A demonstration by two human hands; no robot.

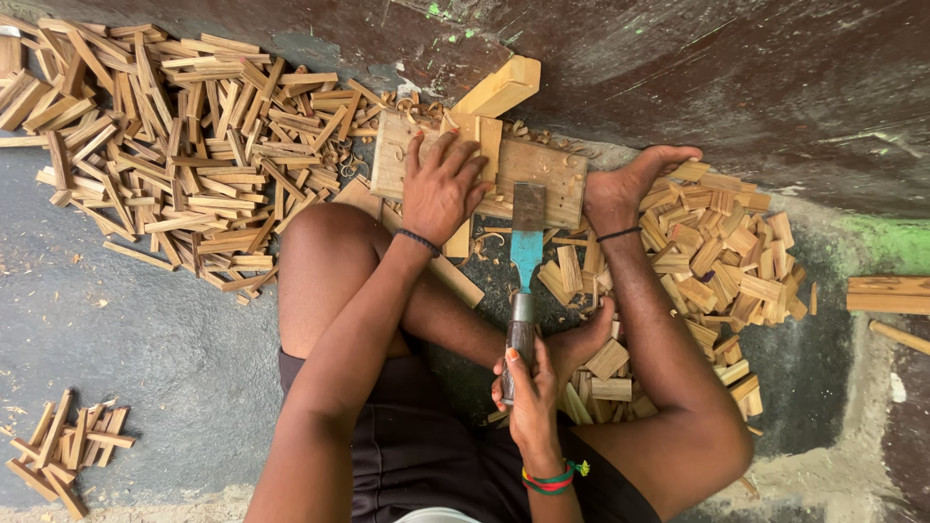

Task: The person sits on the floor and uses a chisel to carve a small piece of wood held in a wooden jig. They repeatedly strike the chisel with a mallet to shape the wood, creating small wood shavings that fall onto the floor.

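Down at the bottom centre of the frame, the right hand is closed around the dark handle of a chisel, fingers wrapped tight. The chisel points up the frame, its blue shank leading to a broad flat blade that rests on a wooden board just above the middle of the picture. Both legs are folded; the knee on the left side rises near the centre, and the foot on the right side presses against the board's right end.

Higher up, the left hand lies flat with fingers spread, pressing a small pale wood piece down onto the board; it pins rather than grips. The blade sits just to the right of this hand. Curled shavings lie around the board's upper edge, and a thick pale block leans just beyond it.

To the right of centre, a heap of short wood pieces spreads beside the leg on that side. Across the upper left, a much larger pile of thin wooden slats covers the grey floor. A small cluster of sticks lies at the lower left, well apart. At the far right edge, a longer plank lies flat.
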